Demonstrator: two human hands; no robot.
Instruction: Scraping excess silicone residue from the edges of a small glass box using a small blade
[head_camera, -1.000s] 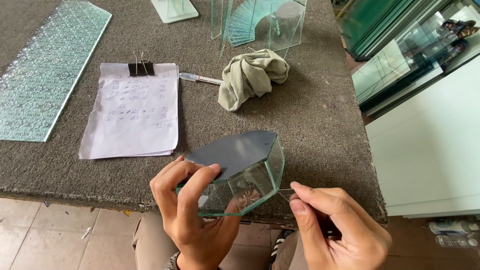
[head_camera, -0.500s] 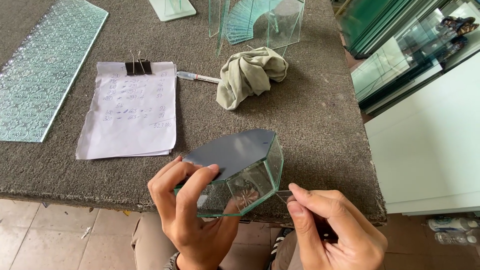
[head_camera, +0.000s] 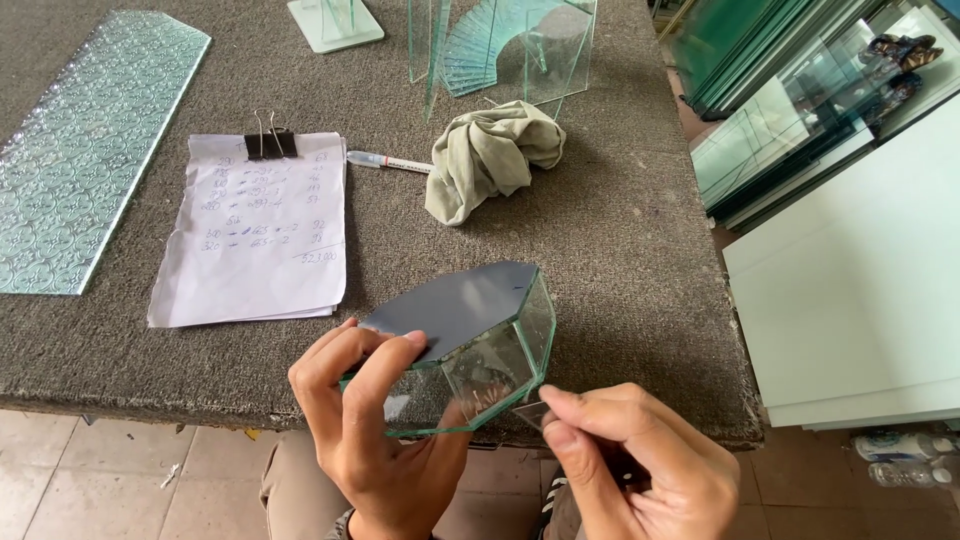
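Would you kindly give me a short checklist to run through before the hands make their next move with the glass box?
1. Left hand has a firm hold on the glass box: ok, fingers wrap its near side.
2. Right hand pinches the small strip at the box's lower corner: ok.
3. Strip properly stuck or seated: cannot tell, too small.
4. Box supported by the table: not ok, it hangs at the table's edge, held only by hand.
5. Rag and pen out of the way: ok, both lie farther back.
6. Fingers off sharp glass edges: cannot tell.
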